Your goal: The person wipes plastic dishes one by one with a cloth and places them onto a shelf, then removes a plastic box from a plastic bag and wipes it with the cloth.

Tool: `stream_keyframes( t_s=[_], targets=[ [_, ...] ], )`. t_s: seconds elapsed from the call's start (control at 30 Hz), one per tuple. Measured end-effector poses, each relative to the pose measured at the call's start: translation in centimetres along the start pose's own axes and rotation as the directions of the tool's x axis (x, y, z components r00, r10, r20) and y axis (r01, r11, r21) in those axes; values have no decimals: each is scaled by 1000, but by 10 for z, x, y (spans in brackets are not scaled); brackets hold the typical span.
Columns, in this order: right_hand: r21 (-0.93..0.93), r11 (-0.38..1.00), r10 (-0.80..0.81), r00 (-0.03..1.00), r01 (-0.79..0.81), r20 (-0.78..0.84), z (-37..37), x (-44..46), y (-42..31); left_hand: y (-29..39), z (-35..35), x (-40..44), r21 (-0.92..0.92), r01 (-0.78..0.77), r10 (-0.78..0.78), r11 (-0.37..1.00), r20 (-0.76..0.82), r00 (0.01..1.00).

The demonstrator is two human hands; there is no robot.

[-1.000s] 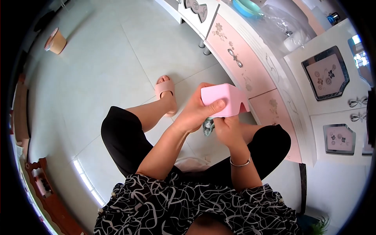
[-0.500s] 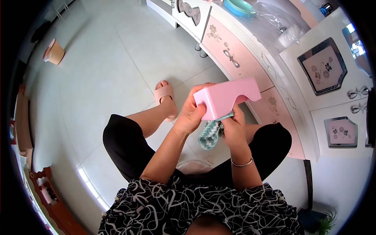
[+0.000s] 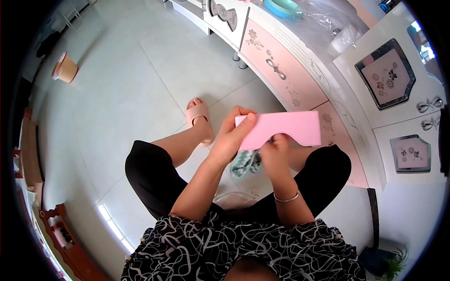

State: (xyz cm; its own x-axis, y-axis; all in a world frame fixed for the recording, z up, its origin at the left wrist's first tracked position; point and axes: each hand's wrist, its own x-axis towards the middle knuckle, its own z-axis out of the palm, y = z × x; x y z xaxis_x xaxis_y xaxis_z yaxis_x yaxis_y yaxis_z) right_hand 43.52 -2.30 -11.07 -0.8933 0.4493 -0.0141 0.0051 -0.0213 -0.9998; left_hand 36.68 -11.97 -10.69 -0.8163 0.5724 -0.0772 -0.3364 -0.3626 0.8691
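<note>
A pink plastic box [image 3: 281, 124] with a curved cutout in its lower edge is held up between my knees. My left hand [image 3: 232, 136] grips its left end, the thumb lying on the near face. My right hand [image 3: 275, 157], slightly blurred, is closed on a green-and-white patterned cloth [image 3: 244, 164]. Its fingertips reach up into the cutout and are partly hidden. The loose part of the cloth hangs below the box, between my two hands.
A curved pink-and-white cabinet [image 3: 281, 70] stands close on the right, with a blue bowl [image 3: 283, 8] and clear plastic bags [image 3: 330, 23] on top. A tan waste bin [image 3: 65, 69] is on the tiled floor at far left. A potted plant [image 3: 396, 264] is at lower right.
The box has turned so its cutout face points more toward me, and it sits slightly lower and farther right. My left thumb has moved onto that face. The cloth has shifted a little left.
</note>
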Motion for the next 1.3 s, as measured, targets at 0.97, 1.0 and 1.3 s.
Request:
stream_keyframes(
  t_s=[0.97, 1.0, 1.3],
  targets=[
    [-781, 93, -467, 719, 618, 514, 14, 13, -2, -28, -15, 12, -527, 147, -275, 837, -175, 945],
    [-779, 78, -444, 721, 622, 532, 14, 14, -2, -25, -11, 11, -528, 140, -272, 837, -180, 945],
    [-369, 924, 103, 864, 100, 493, -23, 8, -20, -24, -24, 20, -648, 160, -339, 744, -160, 927]
  ],
)
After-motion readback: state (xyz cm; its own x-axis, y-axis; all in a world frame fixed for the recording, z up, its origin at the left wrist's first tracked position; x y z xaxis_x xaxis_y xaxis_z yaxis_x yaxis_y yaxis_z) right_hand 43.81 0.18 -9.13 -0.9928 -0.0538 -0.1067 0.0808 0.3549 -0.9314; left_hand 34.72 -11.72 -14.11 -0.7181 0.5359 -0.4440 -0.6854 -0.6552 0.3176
